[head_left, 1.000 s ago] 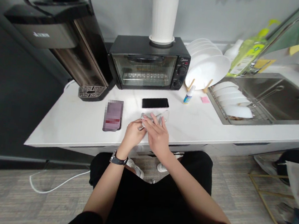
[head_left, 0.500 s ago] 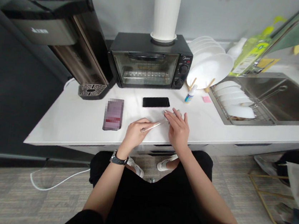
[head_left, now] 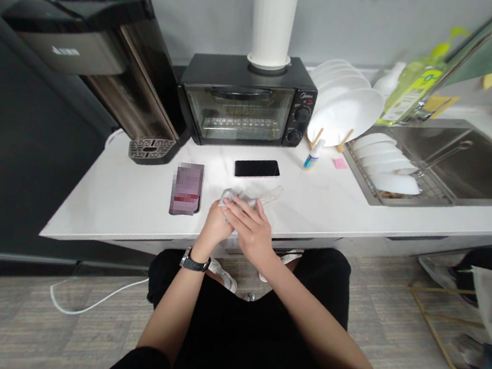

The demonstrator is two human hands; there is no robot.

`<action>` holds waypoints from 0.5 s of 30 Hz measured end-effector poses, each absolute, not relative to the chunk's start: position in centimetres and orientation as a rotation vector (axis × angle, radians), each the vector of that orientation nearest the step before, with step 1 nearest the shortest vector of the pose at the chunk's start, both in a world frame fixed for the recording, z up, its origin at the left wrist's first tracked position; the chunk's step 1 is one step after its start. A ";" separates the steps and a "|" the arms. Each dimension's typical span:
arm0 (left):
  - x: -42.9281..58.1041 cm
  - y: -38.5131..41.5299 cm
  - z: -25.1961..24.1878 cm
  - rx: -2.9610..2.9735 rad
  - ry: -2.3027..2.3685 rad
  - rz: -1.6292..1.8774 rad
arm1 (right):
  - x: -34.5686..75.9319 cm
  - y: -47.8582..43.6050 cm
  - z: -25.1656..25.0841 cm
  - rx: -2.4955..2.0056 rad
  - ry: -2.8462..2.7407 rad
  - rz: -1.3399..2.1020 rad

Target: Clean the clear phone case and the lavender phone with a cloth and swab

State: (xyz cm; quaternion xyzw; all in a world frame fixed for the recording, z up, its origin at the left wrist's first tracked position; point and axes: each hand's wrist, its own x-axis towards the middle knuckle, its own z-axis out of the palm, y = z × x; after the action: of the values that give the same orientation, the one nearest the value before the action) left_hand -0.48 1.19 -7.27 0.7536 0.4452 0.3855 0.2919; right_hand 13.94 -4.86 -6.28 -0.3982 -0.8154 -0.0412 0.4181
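Note:
My left hand [head_left: 216, 224] is closed around a clear phone case [head_left: 272, 194], whose see-through end sticks out to the right over the counter. Lying across it, my right hand [head_left: 254, 233] presses a crumpled grey cloth [head_left: 227, 195] against the case. The fingers of my left hand are mostly hidden under the cloth and my right hand. Just beyond them a black-screened phone [head_left: 257, 168] lies flat. To the left is a purple, blurred-out phone-shaped item [head_left: 187, 189]. A small spray bottle [head_left: 313, 156] stands further right, beside a pink square [head_left: 339, 164].
A black toaster oven [head_left: 246, 101] stands at the back with a white pot [head_left: 273, 25] on top. On the left is a water dispenser [head_left: 120, 75]. White plates [head_left: 345, 116] stand in a rack near the sink [head_left: 462, 162], which holds several bowls [head_left: 385, 156].
My right hand has moved left with the grey cloth, from beyond the case's far end to over my left hand. The phone, bottle and purple item have stayed put.

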 end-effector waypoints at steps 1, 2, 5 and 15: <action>-0.5 1.1 -7.2 2.026 1.214 1.015 | 14.6 -4.9 -6.3 -0.997 -2.073 -0.110; -0.4 1.0 -7.0 2.053 1.252 0.994 | 15.4 -4.7 -6.2 -1.008 -2.093 -0.112; 0.0 0.6 -5.9 2.146 1.264 0.932 | 19.1 -3.5 -5.8 -1.137 -2.064 -0.116; 1.1 0.1 -4.0 2.090 1.189 1.021 | 25.8 -0.2 -5.9 -1.500 -1.560 0.363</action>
State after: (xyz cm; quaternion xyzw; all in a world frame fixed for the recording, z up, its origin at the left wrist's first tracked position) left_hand 1.09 0.09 -4.05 0.7721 0.4395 0.3772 0.2616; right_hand 25.82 -0.19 -5.88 -0.6083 -0.6327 0.1474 0.4561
